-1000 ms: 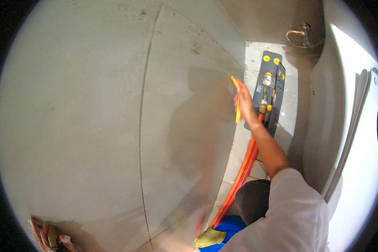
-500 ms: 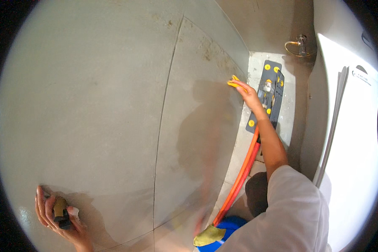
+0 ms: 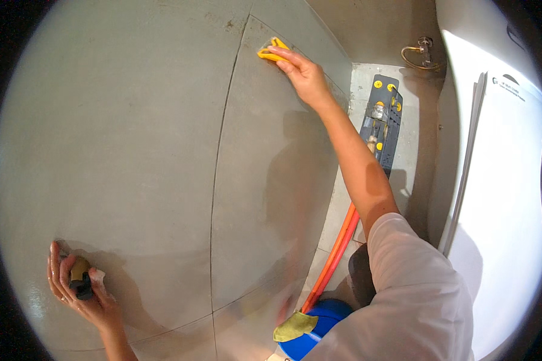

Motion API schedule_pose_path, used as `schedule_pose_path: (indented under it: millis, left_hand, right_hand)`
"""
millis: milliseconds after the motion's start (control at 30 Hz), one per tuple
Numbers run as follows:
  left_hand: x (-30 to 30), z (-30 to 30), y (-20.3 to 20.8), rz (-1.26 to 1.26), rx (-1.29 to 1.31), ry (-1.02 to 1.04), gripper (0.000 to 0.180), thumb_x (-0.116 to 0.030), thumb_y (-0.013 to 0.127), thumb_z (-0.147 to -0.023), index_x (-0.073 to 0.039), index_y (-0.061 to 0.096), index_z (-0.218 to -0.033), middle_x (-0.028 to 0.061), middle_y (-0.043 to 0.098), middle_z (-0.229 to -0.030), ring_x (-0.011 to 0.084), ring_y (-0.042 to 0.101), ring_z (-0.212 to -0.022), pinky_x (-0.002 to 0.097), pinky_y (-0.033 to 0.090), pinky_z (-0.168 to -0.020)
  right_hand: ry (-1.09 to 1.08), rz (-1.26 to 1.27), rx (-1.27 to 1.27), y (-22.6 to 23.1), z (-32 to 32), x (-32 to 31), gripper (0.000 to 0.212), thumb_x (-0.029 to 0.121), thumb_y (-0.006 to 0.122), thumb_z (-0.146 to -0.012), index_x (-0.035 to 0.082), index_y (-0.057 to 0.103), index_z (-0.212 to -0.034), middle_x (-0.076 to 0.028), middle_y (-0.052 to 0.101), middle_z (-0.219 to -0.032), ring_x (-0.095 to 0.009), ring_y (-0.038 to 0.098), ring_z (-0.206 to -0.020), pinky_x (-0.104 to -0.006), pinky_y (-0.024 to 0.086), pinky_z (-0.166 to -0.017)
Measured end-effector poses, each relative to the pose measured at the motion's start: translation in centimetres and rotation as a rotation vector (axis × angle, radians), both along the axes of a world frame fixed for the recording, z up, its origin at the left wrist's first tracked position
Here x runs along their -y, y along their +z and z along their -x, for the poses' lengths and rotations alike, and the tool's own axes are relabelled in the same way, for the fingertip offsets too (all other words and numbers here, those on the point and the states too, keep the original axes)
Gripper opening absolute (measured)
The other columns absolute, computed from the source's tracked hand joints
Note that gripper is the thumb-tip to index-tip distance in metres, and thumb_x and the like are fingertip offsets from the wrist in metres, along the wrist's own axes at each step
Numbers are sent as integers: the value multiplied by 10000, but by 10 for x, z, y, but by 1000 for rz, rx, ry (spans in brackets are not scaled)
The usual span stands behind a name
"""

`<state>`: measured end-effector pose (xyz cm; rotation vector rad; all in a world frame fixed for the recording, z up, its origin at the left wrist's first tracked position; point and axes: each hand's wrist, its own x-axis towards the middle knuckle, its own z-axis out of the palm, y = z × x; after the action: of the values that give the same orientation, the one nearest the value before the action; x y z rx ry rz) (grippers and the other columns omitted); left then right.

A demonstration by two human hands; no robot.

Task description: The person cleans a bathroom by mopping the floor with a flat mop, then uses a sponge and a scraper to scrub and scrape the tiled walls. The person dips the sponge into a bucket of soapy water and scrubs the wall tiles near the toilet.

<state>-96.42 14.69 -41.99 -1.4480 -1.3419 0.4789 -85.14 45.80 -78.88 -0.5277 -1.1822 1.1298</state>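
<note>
- Head view: your right hand (image 3: 304, 73) was stretched up and away from you, fingers closed down over a yellow scraper (image 3: 273, 50) and pressing it flat against the grey tiled wall (image 3: 132, 150), just right of a vertical grout line (image 3: 220, 156).
- Your left hand (image 3: 81, 287) lay low on the same wall, fingers curled around a small dark and yellowish object (image 3: 80, 278) with a bit of white beside it.
- What that small object was could not be made out; your fingers covered most of it.
- The scraper showed only its front end, the rest was hidden under your fingers.
- Its long axis ran roughly across the picture, the free end pointing left toward the grout line.
- Below, an orange hose (image 3: 334, 259) ran down to a blue bucket (image 3: 316, 325) with a yellow-green cloth (image 3: 294, 327) on its rim; the bucket was cut off by your white sleeve (image 3: 415, 289).
</note>
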Motion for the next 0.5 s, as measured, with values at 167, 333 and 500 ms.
schedule_pose_path:
  millis: [167,333,500]
  left_hand:
    - [0,-1,3,-1,-7,-31,351,-371,441,-834,-57,498,-979,99,448,-1217,279,367,-1144,391,258,-945]
    - [-1,0,-5,-15,55,0,358,-379,440,-830,-57,510,-968,103,449,-1215,275,365,-1142,394,256,-945]
    - [5,6,1,-2,19,-3,393,-406,427,-834,-50,508,-981,104,449,-1212,279,364,-1138,395,261,-942]
  right_hand:
    - [21,96,6,-116,-5,21,300,190,492,-842,64,531,-1111,-60,538,-1129,-162,487,-1055,-268,351,-895]
    - [56,103,56,-66,-12,-2,299,195,501,-838,80,534,-1112,-51,544,-1121,-158,490,-1047,-263,354,-892]
    - [140,30,89,-38,-12,-22,288,195,501,-837,98,544,-1105,-45,553,-1108,-150,499,-1028,-258,366,-878]
